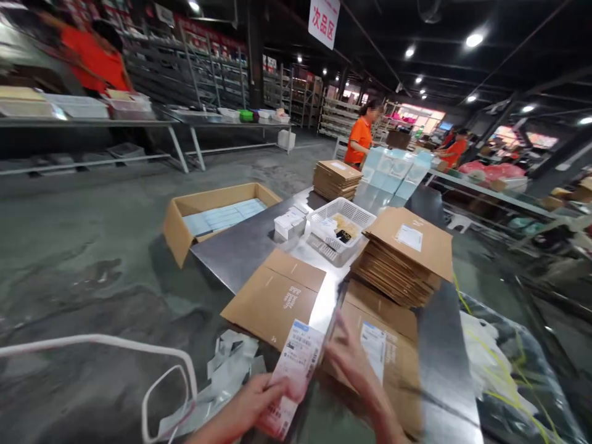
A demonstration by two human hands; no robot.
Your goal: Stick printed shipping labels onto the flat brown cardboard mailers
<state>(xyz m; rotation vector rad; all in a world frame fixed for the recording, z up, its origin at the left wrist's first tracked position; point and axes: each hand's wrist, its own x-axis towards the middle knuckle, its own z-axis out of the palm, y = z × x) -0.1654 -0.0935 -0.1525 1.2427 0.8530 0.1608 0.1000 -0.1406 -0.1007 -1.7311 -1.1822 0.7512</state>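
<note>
A worker's view down onto a steel packing table [240,246] in a warehouse. The left hand [252,401] grips the lower end of a printed shipping label [296,370], thumb on top, holding it up over the table edge. The right hand [356,370] is blurred with motion; its fingers are spread and lie flat on a flattened cardboard box [393,351] just to the right of the label, and it grasps nothing that can be made out. That box already carries a white label on its upper face.

Just beyond the left hand lies a second flattened box [277,296], plain brown with no label showing. Beyond the right hand rises a stack of flattened boxes [402,259], the top one already labelled. Further out from both hands stand a white plastic basket [342,225], some small white cartons [289,225] and another cardboard stack [335,177]. Left of the left hand, on the floor, lie strips of peeled label backing [231,364], and well beyond them an open carton [217,216].

Judging from this, labelling is under way: at least two boxes bear labels, one label is in hand unapplied, and one flat box nearby is bare.

People in orange shirts [361,139] work well away at other tables.
</note>
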